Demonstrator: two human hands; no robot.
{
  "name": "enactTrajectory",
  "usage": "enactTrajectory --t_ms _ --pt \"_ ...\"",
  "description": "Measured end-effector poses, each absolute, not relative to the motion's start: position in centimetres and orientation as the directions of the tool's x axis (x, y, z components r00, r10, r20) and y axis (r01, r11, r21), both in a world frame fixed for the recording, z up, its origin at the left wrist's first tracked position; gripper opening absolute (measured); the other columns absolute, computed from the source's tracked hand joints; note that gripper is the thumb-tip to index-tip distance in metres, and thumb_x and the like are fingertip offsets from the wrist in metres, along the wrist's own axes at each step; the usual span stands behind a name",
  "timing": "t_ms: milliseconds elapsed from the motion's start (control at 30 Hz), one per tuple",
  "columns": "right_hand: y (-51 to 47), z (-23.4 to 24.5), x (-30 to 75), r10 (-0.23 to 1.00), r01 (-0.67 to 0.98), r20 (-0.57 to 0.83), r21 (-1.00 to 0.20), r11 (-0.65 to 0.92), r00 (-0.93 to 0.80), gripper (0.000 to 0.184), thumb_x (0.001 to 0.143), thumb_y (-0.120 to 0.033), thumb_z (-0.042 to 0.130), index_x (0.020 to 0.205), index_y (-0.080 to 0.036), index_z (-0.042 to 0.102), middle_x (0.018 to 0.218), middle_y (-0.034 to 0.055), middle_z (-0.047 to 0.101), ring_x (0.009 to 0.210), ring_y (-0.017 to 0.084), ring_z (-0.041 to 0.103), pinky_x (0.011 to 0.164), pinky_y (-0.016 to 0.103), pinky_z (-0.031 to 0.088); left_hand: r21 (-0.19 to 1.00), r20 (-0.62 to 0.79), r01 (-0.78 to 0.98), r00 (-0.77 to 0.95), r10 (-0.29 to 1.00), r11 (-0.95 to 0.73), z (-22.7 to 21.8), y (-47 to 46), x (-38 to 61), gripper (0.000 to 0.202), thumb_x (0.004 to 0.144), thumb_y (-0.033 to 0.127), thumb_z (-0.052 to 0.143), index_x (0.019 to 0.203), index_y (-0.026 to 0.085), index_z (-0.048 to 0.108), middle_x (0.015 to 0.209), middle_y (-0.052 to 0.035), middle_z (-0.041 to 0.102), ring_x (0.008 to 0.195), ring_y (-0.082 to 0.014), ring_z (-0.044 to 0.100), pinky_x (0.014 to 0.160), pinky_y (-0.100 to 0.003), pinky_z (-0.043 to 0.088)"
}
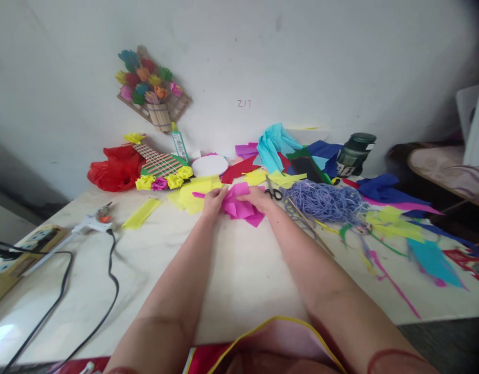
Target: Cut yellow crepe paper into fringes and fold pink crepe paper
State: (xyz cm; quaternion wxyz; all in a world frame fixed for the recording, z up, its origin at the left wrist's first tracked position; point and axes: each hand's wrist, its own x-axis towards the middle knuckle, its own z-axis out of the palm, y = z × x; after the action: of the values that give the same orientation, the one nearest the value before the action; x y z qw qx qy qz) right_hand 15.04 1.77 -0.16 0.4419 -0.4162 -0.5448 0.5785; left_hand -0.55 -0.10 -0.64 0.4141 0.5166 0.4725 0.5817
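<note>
Pink crepe paper (241, 206) is held between my two hands above the middle of the white table. My left hand (215, 201) grips its left side, fingers closed. On the right edge, my right hand (255, 198) has its fingers pressed onto the paper. A narrow pink tip (199, 195) pokes out left of my left hand. Yellow paper sheets (192, 195) lie just behind my left hand. Black-handled scissors (273, 194) rest beside my right hand, partly covered by yellow paper.
A glue gun (93, 223) with a black cord and a power strip (25, 249) are at left. A purple yarn heap (325, 201), paper scraps and a dark green jar (356, 154) lie right. A craft guitar (161, 165) and red plastic bag (117, 169) stand near the wall.
</note>
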Motion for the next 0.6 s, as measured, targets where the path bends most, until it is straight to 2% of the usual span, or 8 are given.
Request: enactTrajectory --t_ms 100,200,400,600 --pt "1.4 0.21 14.91 0.953 -0.021 -0.012 -1.0 -0.019 -0.303 0.03 0.048 -0.02 0.076 0.075 -0.015 0.064 0.062 -0.0002 0.065 0.057 0.013 0.059 0.06 0.026 0.049 0.937 0.275 0.25 -0.104 0.956 -0.242 -0.35 -0.21 -0.42 0.037 0.067 0.049 0.057 0.053 0.016 0.049 0.046 0.0035 0.043 0.045 -0.0078 0.036 0.044 -0.022 0.026" --pt "1.42 0.19 14.94 0.948 -0.028 0.008 -1.0 -0.001 -0.319 0.025 0.051 -0.022 0.074 0.072 -0.015 0.064 0.059 -0.0008 0.064 0.055 0.012 0.057 0.057 0.025 0.047 0.882 0.335 0.394 -0.136 0.932 -0.259 -0.23 -0.03 -0.32 0.039 0.071 0.048 0.053 0.049 0.017 0.045 0.044 0.0033 0.04 0.045 -0.0087 0.034 0.044 -0.022 0.025" --pt "1.35 0.21 15.27 0.966 -0.032 0.044 -0.999 0.038 -0.253 0.011 0.058 -0.022 0.068 0.065 -0.015 0.063 0.055 -0.003 0.062 0.052 0.011 0.053 0.053 0.023 0.041 0.875 0.352 0.415 -0.185 0.918 -0.251 -0.48 0.35 -0.49 0.033 0.072 0.044 0.053 0.053 0.017 0.051 0.048 0.0009 0.047 0.048 -0.0111 0.039 0.046 -0.023 0.027" --pt "1.03 0.34 15.31 0.969 -0.02 0.06 -0.998 0.057 -0.241 0.01 0.057 -0.023 0.066 0.063 -0.015 0.062 0.056 -0.0033 0.061 0.052 0.01 0.051 0.053 0.023 0.04 0.882 0.332 0.406 -0.174 0.927 -0.239 -0.71 0.4 -0.66 0.027 0.07 0.039 0.054 0.054 0.017 0.052 0.047 0.0011 0.048 0.048 -0.0113 0.041 0.046 -0.023 0.028"
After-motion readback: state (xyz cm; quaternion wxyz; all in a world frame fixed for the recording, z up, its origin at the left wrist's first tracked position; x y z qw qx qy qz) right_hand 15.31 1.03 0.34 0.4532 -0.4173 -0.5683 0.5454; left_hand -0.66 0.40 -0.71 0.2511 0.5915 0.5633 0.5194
